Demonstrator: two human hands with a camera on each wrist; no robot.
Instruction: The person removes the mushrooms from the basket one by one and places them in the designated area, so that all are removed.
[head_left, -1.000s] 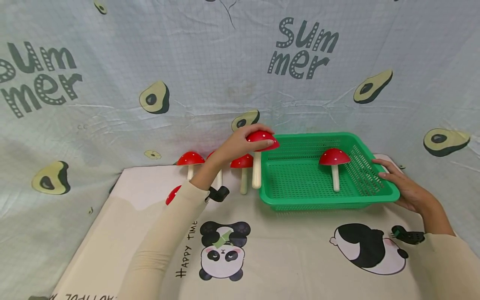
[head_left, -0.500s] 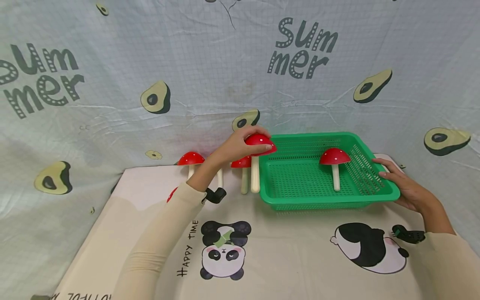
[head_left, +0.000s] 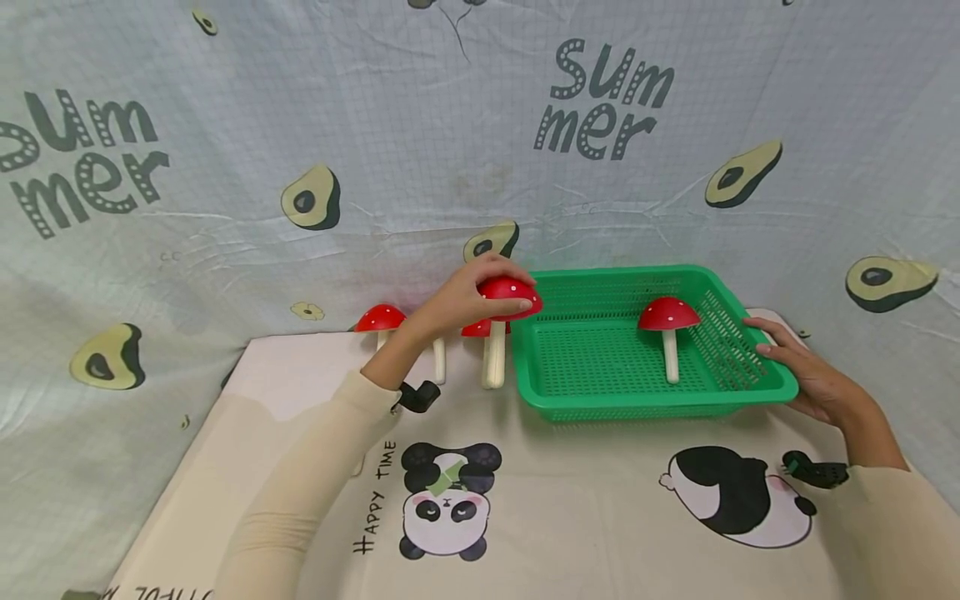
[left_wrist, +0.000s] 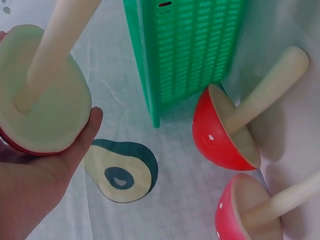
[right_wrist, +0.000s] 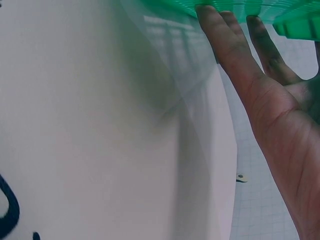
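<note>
My left hand [head_left: 472, 293] grips a toy mushroom [head_left: 507, 293] by its red, white-dotted cap, with the pale stem pointing down. It is just left of the green plastic basket [head_left: 600, 401], in front of another red mushroom [head_left: 472, 328]. In the left wrist view, the held mushroom's pale underside [left_wrist: 57, 122] shows, with fingers along the cap's edge. My right hand [head_left: 813, 379] holds the basket's right side, thumb and a finger at the rim; other fingers [right_wrist: 225, 37] reach to its wall in the right wrist view. One mushroom [head_left: 670, 315] leans inside the basket.
Left of the basket, more mushrooms stand near the back: one red cap [head_left: 380, 317], and a pale stem [head_left: 439, 360] partly behind my left arm. A printed cloth [head_left: 585, 500] covers the table. A fabric wall [head_left: 420, 125] rises right behind it.
My left hand has moved left and slightly down with the mushroom, away from the basket's left edge. A red cap near my left sleeve is now hidden. My right hand stays at the basket.
</note>
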